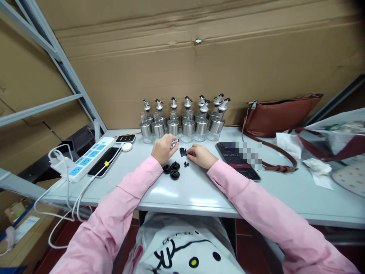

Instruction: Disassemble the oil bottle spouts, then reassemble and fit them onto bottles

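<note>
My left hand [164, 147] is closed around a small spout piece [175, 142], silver with a black end; the fingers cover much of it. With the fingertips pinched together, my right hand [200, 155] rests at a small pile of black parts [183, 152] on the table. Whether a part is between those fingertips is too small to tell. Two or three more tiny black pieces [186, 164] lie just below that pile. Three round black stoppers [175, 174] sit near my left wrist. Behind my hands stand glass bottles with steel sleeves [188, 126], some topped with pourer spouts [204, 106].
A white power strip [90, 158], a phone [105, 161] and cables lie on the left of the table [171, 198]. To the right are a large phone [239, 160], a brown bag [281, 117] with its strap, and crumpled tissue [317, 167]. Cardboard [182, 68] closes off the back.
</note>
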A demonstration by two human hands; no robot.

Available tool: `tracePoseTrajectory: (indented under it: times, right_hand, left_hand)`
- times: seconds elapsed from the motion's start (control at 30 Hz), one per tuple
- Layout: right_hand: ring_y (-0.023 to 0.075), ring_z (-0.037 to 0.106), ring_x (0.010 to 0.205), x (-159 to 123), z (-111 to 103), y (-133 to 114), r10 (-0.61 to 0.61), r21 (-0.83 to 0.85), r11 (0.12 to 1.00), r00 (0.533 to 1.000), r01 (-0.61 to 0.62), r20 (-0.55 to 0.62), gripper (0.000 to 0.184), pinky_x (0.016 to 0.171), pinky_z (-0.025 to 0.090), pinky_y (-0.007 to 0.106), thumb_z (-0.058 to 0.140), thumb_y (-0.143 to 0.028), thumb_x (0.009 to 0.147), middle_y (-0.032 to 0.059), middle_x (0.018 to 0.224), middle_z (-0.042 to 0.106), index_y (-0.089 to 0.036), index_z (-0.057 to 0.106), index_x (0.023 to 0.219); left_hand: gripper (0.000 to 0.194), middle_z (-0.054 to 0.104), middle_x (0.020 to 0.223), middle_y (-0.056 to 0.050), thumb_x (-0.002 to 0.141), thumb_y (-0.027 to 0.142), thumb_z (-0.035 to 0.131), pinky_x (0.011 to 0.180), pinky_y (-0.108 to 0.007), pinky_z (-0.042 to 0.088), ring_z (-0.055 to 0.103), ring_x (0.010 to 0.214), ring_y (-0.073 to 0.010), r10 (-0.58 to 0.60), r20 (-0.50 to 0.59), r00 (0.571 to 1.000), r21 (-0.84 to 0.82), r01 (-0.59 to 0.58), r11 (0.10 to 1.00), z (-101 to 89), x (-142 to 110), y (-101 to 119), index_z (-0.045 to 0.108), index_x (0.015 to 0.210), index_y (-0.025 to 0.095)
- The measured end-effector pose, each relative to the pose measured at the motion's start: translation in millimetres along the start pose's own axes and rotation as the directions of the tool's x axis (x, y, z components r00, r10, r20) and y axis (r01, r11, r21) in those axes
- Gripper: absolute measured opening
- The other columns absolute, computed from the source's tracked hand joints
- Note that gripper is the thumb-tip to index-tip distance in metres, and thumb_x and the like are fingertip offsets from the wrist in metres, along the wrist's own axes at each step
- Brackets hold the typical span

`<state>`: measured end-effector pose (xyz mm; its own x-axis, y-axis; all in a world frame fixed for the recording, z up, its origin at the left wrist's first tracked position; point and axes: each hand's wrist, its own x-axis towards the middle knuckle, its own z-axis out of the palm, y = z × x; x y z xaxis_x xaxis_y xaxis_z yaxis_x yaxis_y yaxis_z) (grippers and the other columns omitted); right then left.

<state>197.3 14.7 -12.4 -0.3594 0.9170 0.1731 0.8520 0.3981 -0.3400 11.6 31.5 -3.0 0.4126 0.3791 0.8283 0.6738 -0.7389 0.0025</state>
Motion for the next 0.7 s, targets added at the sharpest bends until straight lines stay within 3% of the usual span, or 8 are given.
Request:
tracePoseTrajectory:
  times: [0.13, 0.37, 0.5, 0.7]
  right_hand:
    - [0.0143, 0.056, 0.070, 0, 3, 2, -0.088, 0.028, 0.996, 0.996, 0.088, -0.024, 0.027, 0.076, 0.044, 0.025, 0.050, -0.017, 0.080, 0.0106, 0.088, 0.061, -0.010, 0.067, 0.099]
    - [0.0189, 0.056, 0.087, 1, 15, 10, -0.255, 0.070, 0.964, 0.966, 0.258, -0.048, 0.032, 0.086, 0.045, 0.033, 0.054, -0.020, 0.079, 0.0105, 0.096, 0.056, -0.017, 0.065, 0.109]
    - [0.0201, 0.056, 0.091, 2, 17, 8, -0.279, 0.084, 0.956, 0.959, 0.282, -0.040, 0.032, 0.090, 0.044, 0.034, 0.053, -0.027, 0.081, 0.0125, 0.097, 0.055, -0.014, 0.066, 0.107]
    - [0.0207, 0.057, 0.090, 4, 14, 7, -0.270, 0.070, 0.960, 0.963, 0.270, -0.014, 0.033, 0.088, 0.044, 0.034, 0.048, -0.025, 0.084, 0.0149, 0.098, 0.057, -0.009, 0.066, 0.106]
  left_hand:
    - [0.008, 0.058, 0.074, -0.002, 0.084, 0.024, 0.049, 0.060, -0.022, 0.044, 0.056, 0.066, -0.0122, 0.001, 0.009, 1.000, 0.005, -0.002, 1.000, -0.4, 1, 0, 0.048, 0.087, 0.017]
    - [0.010, 0.057, 0.074, -0.002, 0.085, 0.025, 0.048, 0.060, -0.022, 0.044, 0.056, 0.067, -0.0125, -0.005, 0.033, 0.999, -0.003, 0.005, 1.000, 0.6, -1, 0, 0.049, 0.087, 0.016]
    - [0.009, 0.057, 0.074, -0.002, 0.085, 0.025, 0.048, 0.061, -0.022, 0.044, 0.056, 0.067, -0.0125, -0.001, 0.036, 0.999, -0.011, 0.001, 1.000, 1.0, -1, 0, 0.050, 0.087, 0.016]
    - [0.010, 0.058, 0.074, -0.002, 0.086, 0.025, 0.048, 0.060, -0.022, 0.044, 0.057, 0.066, -0.0128, 0.020, 0.050, 0.999, -0.015, -0.019, 1.000, 1.2, -1, 0, 0.050, 0.088, 0.016]
